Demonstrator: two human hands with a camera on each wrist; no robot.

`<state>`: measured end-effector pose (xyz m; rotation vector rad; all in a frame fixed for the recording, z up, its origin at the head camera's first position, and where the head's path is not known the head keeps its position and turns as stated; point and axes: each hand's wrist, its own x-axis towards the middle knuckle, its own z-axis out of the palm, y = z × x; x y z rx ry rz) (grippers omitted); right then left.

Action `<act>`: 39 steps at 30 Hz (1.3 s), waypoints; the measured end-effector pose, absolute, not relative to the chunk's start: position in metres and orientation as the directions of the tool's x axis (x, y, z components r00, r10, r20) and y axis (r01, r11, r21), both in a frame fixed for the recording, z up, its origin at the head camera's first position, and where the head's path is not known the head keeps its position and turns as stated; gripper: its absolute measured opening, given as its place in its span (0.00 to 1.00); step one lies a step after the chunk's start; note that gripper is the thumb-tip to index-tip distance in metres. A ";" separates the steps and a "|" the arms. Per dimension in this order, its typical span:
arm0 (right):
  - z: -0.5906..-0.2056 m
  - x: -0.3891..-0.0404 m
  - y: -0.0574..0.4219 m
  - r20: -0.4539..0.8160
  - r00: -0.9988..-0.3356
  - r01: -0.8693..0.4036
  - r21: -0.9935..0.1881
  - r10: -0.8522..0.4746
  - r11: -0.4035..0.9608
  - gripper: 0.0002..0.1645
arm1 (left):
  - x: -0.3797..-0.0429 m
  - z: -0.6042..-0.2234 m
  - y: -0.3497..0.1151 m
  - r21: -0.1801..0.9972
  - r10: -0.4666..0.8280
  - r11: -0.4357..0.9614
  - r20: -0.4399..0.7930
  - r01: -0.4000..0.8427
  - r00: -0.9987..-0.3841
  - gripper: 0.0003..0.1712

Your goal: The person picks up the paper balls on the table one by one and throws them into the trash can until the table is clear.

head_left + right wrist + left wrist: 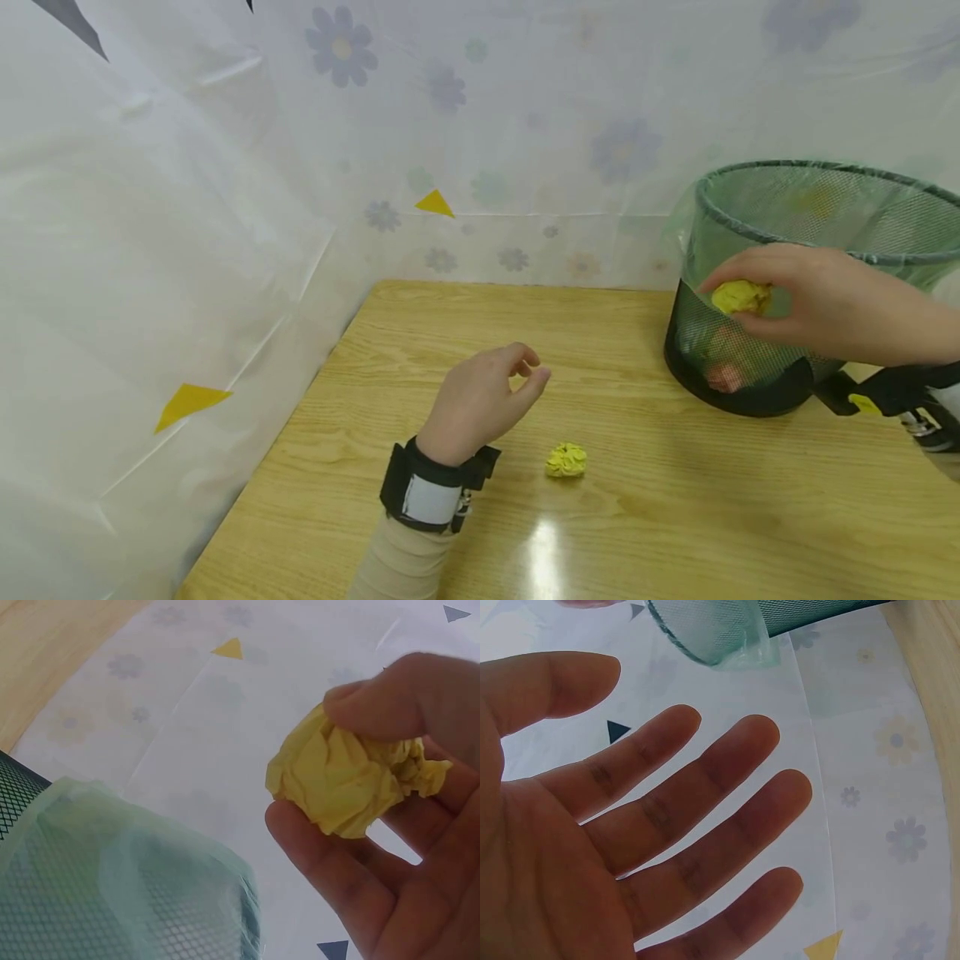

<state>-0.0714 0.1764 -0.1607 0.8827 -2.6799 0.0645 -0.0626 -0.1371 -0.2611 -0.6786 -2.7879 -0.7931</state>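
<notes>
Between thumb and fingers my right hand (832,300) pinches a crumpled yellow paper ball (337,776), held up in front of the mesh wastebasket. That wastebasket (678,333) has a dark rim and a green plastic liner (120,855) folded over its edge; reddish and yellow shapes show through the mesh. My left hand (487,400) hovers over the table, its fingers loosely bent and holding nothing, as the left wrist view also shows. A second crumpled yellow paper ball (566,460) lies on the table just right of and below the left hand.
The wooden table (360,400) meets a white flowered sheet (525,150) at the back and a white sheet (135,250) on the left. Yellow triangles (435,203) mark the sheets. The wastebasket stands at the table's right back.
</notes>
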 end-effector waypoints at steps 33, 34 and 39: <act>-0.143 -0.087 0.209 0.501 -0.661 -0.583 0.127 -0.559 0.802 0.36 | -0.063 -0.261 -0.136 0.454 0.376 0.759 0.280 0.467 -0.883 0.18; -0.142 -0.088 0.210 0.506 -0.656 -0.584 0.129 -0.560 0.801 0.36 | -0.063 -0.262 -0.136 0.456 0.375 0.758 0.280 0.466 -0.884 0.18; -0.138 -0.091 0.214 0.528 -0.633 -0.591 0.142 -0.566 0.794 0.37 | -0.063 -0.261 -0.136 0.461 0.374 0.755 0.282 0.467 -0.884 0.17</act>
